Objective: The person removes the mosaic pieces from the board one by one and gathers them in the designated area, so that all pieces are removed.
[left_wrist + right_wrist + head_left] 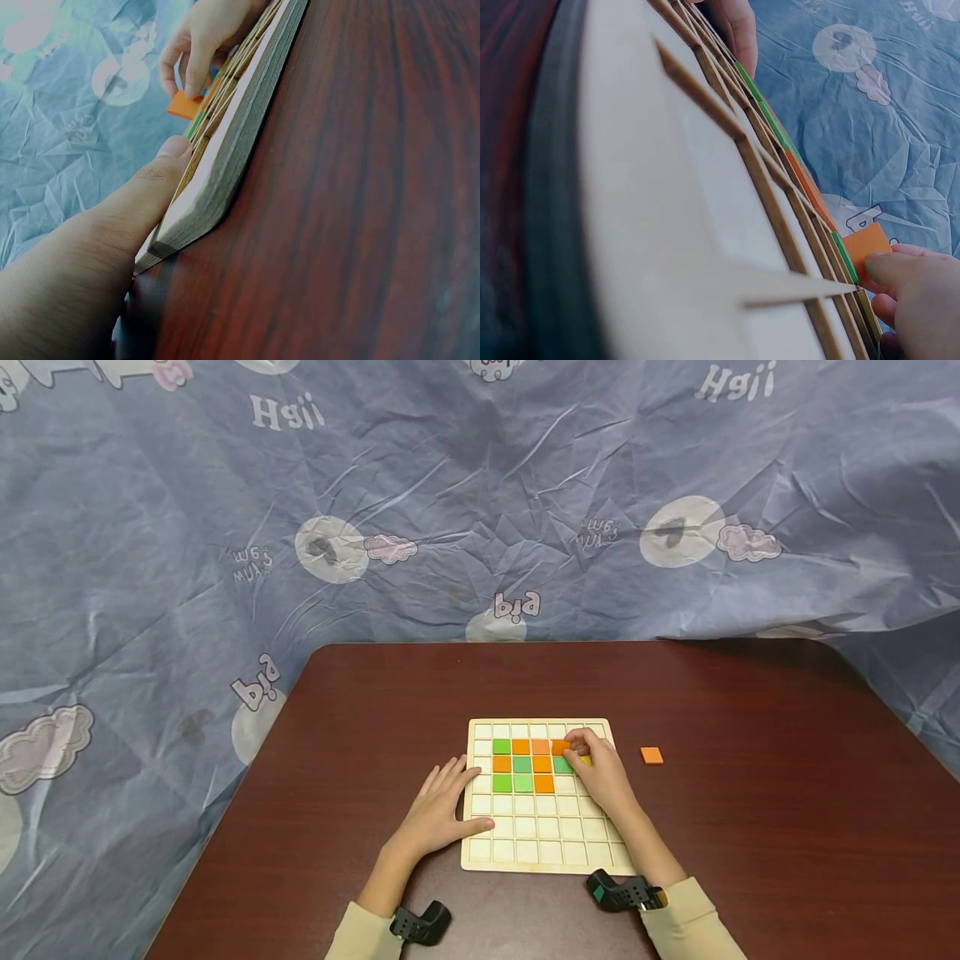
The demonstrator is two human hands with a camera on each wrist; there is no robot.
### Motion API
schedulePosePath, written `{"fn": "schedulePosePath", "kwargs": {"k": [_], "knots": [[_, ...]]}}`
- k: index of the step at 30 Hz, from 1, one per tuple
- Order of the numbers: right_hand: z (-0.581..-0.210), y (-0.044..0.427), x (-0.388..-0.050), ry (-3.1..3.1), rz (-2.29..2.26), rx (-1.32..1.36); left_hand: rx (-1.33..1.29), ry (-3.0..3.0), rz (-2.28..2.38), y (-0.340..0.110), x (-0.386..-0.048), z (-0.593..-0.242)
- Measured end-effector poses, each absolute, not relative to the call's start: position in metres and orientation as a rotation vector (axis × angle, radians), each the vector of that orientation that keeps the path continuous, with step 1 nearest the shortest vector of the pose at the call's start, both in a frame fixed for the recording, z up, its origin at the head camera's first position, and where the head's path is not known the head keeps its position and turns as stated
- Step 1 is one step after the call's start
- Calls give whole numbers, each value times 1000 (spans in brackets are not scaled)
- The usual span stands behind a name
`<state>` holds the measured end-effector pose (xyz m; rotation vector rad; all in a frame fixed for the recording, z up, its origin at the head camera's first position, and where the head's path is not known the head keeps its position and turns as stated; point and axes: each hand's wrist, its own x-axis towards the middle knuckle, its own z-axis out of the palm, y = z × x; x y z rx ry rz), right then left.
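Observation:
A pale wooden grid board (525, 853) lies on the table, with several green and orange square tiles in its upper cells. My right hand (603, 777) pinches an orange tile (866, 246) between thumb and fingers. That tile stands tilted above the board's surface, beside a green tile (845, 257). A yellow tile (587, 760) shows partly under the right hand. My left hand (435, 814) rests on the board's left edge, fingers spread and straight, its thumb (174, 148) lying on the rim.
One loose orange tile (652, 756) lies on the dark red-brown table (750, 827), right of the board. Behind the table hangs a blue printed cloth (480, 510). Each wrist wears a black strapped device (422, 923).

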<state>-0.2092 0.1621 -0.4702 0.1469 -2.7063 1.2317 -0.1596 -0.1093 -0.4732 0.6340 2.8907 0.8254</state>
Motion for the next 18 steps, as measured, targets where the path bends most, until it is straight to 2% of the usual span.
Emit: {"fn": "schedulePosePath", "kwargs": {"k": [18], "knots": [[-462,161,-206,-2661,1414,31,624,2889,801,-110,-161,-477]]}}
